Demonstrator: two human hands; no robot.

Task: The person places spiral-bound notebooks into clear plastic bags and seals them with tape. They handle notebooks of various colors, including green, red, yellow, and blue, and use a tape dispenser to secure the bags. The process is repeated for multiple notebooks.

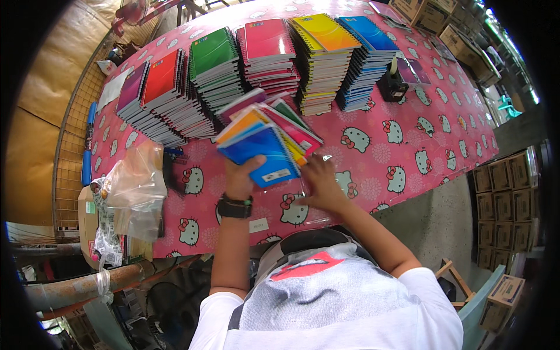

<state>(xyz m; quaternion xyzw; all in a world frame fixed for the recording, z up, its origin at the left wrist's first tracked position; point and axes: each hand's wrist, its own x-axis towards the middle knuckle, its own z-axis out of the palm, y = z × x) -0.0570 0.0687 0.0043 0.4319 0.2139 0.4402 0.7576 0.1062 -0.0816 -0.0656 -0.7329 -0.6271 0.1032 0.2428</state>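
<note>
My left hand [242, 177] grips a fanned bunch of spiral notebooks [256, 153], its thumb on the blue cover on top. Orange, yellow, pink, green and purple covers peek out behind the blue one. Close to the bunch's lower right edge is my right hand [324, 185], fingers spread, over what looks like clear plastic on the table; whether it touches the notebooks I cannot tell. Beyond my hands stands a row of notebook stacks: purple [133, 87], red [162, 77], green [214, 52], pink [266, 42], yellow [324, 34] and blue [367, 35].
A pink patterned cloth [373, 157] covers the table. Clear plastic bags [137, 189] lie at its left edge. A black tape dispenser [392, 87] sits right of the blue stack. Cardboard boxes [504, 201] are piled at the right, and a wire rack [73, 134] stands left.
</note>
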